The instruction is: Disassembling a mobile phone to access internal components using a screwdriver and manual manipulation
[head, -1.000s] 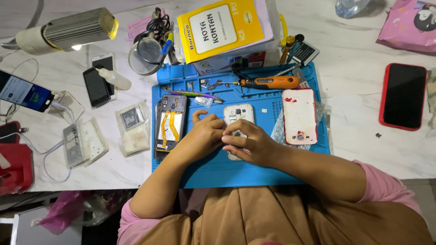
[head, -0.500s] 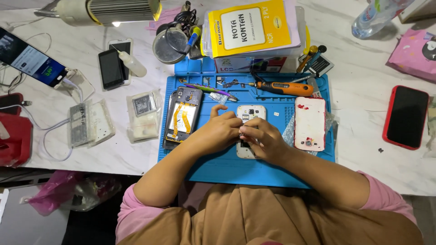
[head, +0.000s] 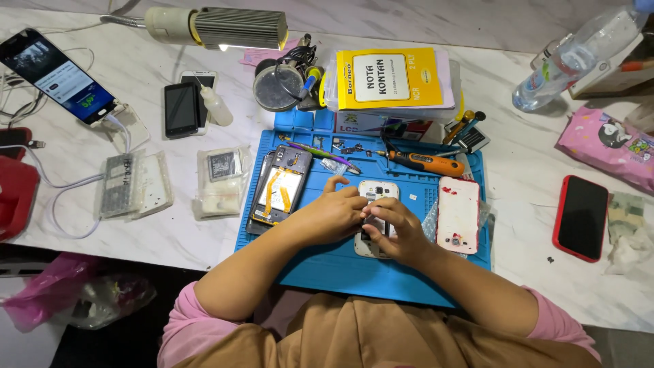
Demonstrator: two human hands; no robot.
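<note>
Head view: both hands meet on a white phone (head: 377,194) lying near the middle of the blue mat (head: 340,269). The left hand (head: 332,215) curls against the phone's left edge, fingers bent, index raised. The right hand (head: 395,228) lies over its lower half, fingers apparently pinching something small, too hidden to tell. A white back cover (head: 458,215) lies toward the mat's right edge, a screwdriver (head: 426,162) near its far edge, an opened phone (head: 279,193) at its left.

A white marble-patterned table (head: 518,157) fills the scene; a ribbed desk lamp (head: 218,27) shines at its far left; dark floor (head: 129,334) lies near left
</note>
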